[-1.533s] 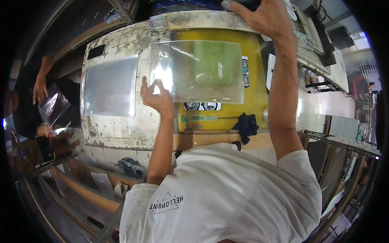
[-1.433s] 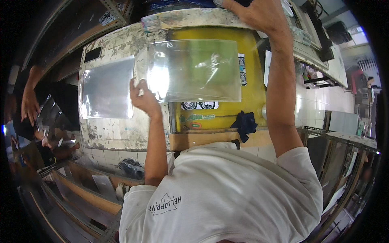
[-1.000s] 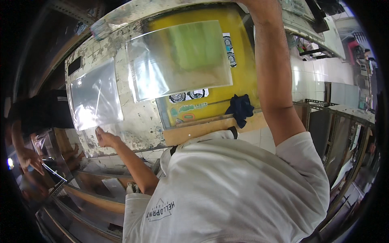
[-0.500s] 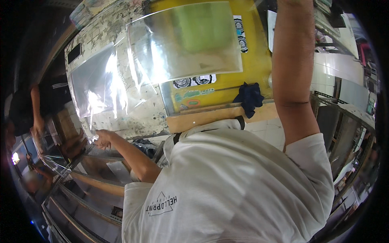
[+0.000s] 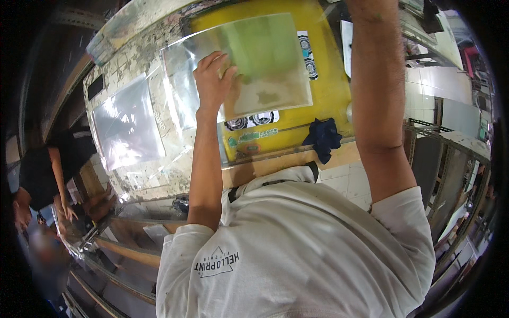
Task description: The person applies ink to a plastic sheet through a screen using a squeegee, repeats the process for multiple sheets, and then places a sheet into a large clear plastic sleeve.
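Observation:
My left hand (image 5: 214, 79) rests palm down, fingers apart, on a clear plastic sheet (image 5: 265, 103). Under that sheet lies a yellow panel (image 5: 334, 74), and a green area shows through the plastic. Another clear plastic sheet (image 5: 130, 124) lies to the left on a stained, pale worktable (image 5: 177, 169). My right forearm (image 5: 377, 69) reaches up past the top edge of the picture, so the right hand is out of sight. Black-and-white printed stickers (image 5: 265, 117) show on the panel below the sheet.
A crumpled dark blue cloth (image 5: 322, 139) lies at the panel's near edge. A phone-like dark rectangle (image 5: 96, 87) sits at the table's far left. Metal racks (image 5: 450, 143) stand at the right, wooden-slatted shelving (image 5: 130, 252) at the lower left. Another person (image 5: 42, 175) is at the left.
My left hand has moved from the table's lower left corner up and right onto the clear sheet over the panel. The left sheet now lies flatter. My right arm stays raised.

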`<action>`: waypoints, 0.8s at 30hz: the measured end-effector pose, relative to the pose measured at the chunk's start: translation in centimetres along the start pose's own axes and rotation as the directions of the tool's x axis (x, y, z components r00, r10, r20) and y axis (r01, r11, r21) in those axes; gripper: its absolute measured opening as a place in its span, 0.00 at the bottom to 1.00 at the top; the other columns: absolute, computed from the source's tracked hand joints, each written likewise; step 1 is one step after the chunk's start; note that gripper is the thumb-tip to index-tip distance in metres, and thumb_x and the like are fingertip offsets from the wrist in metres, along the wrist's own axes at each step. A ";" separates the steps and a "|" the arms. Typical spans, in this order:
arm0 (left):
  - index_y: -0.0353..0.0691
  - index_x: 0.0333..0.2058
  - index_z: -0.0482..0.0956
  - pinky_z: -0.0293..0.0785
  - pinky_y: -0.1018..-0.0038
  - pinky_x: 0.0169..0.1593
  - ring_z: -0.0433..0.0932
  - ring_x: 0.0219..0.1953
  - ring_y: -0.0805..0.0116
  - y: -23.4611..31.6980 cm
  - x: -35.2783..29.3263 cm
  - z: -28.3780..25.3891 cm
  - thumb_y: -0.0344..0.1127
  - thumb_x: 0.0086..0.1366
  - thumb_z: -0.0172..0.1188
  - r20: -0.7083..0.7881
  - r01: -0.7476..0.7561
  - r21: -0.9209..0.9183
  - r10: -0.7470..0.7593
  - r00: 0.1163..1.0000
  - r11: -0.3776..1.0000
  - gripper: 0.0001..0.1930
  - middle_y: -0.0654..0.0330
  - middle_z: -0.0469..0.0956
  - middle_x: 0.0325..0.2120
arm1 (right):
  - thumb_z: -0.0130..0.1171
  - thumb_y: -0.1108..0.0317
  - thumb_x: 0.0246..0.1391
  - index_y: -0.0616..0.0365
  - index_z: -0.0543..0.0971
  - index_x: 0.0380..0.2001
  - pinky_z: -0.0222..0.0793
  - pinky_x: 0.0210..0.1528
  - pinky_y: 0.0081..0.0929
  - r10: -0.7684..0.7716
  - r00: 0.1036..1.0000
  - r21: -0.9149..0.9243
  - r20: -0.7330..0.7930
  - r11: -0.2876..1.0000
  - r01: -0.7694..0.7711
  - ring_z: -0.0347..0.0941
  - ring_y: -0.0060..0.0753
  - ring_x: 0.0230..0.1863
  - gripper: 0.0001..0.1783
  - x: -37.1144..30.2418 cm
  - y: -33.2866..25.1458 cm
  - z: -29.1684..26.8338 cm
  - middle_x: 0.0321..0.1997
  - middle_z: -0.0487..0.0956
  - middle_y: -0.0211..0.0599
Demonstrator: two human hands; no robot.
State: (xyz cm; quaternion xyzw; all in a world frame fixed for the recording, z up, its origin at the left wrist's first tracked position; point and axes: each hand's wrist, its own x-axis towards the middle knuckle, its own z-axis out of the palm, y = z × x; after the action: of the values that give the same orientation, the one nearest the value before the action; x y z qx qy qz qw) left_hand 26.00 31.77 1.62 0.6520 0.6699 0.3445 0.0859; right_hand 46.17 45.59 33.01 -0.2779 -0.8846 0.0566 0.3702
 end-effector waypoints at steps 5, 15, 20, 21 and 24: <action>0.48 0.53 0.80 0.63 0.51 0.60 0.70 0.60 0.56 0.1 8.7 4.8 0.45 0.58 0.69 0.161 -0.078 0.185 0.048 0.986 0.980 0.24 0.63 0.76 0.56 | 0.67 0.50 0.45 0.67 0.85 0.23 0.77 0.34 0.38 0.175 0.981 -0.196 0.080 0.968 -0.157 0.79 0.47 0.23 0.24 0.2 -2.7 -2.1 0.19 0.81 0.50; 0.59 0.57 0.72 0.56 0.34 0.60 0.63 0.66 0.54 -4.3 16.2 6.9 0.57 0.58 0.67 0.478 0.016 0.512 -0.301 0.825 0.859 0.29 0.63 0.67 0.63 | 0.68 0.54 0.43 0.66 0.84 0.21 0.75 0.32 0.38 0.228 0.971 -0.085 0.066 0.971 -0.222 0.78 0.46 0.21 0.21 0.3 -3.0 -2.2 0.18 0.80 0.50; 0.59 0.55 0.74 0.61 0.38 0.60 0.71 0.61 0.55 -5.3 16.6 5.9 0.55 0.57 0.67 0.545 -0.035 0.466 -0.256 0.799 0.884 0.28 0.64 0.71 0.60 | 0.68 0.54 0.43 0.66 0.84 0.21 0.75 0.30 0.35 0.464 0.851 -0.227 0.245 0.881 -0.415 0.77 0.41 0.20 0.21 3.1 -4.9 -2.1 0.17 0.79 0.48; 0.58 0.54 0.75 0.63 0.41 0.59 0.73 0.59 0.55 -4.8 16.9 5.8 0.54 0.57 0.67 0.540 -0.026 0.427 -0.232 0.809 0.904 0.26 0.64 0.74 0.57 | 0.68 0.55 0.43 0.66 0.84 0.20 0.74 0.30 0.35 0.452 0.866 -0.226 0.216 0.886 -0.406 0.77 0.40 0.20 0.21 3.0 -4.7 -2.3 0.17 0.79 0.47; 0.56 0.48 0.79 0.65 0.46 0.58 0.80 0.52 0.58 -4.2 17.5 5.3 0.51 0.59 0.66 0.535 -0.018 0.333 -0.174 0.827 0.943 0.19 0.64 0.82 0.47 | 0.68 0.55 0.43 0.66 0.84 0.19 0.74 0.28 0.34 0.247 0.964 -0.103 0.099 0.966 -0.237 0.76 0.38 0.19 0.20 0.9 -2.9 -2.5 0.15 0.79 0.46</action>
State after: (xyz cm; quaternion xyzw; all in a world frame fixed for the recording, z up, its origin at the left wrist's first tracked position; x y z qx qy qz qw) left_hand 23.19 50.29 1.08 0.7007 0.6892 0.0209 0.1836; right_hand 46.11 43.39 36.22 -0.3966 -0.8649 0.0769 0.2979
